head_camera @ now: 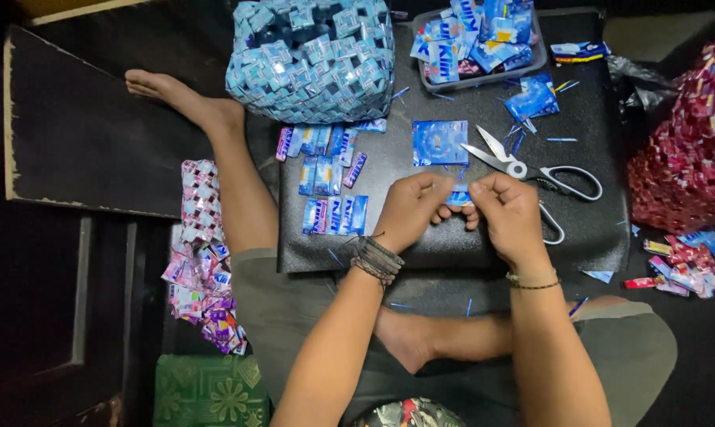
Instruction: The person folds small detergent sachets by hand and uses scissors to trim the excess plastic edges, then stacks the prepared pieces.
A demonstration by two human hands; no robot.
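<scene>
Wrapper strip (458,195), small and blue, is pinched between both hands above the black board (421,237). Left hand (409,209) and right hand (509,212) each grip one end, fingers (444,212) clenched, apparently to crease it flat. Scissors (531,170) lie just beyond, within reach. Folded strips (326,170) sit in rows left of the hands, below the woven blue basket (310,59).

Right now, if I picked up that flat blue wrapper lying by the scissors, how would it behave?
The blue wrapper lies thin and flat, so it would probably feel very light and flop. Its glossy surface may be slippery. A push would likely slide it across the black board toward the scissors.
</scene>
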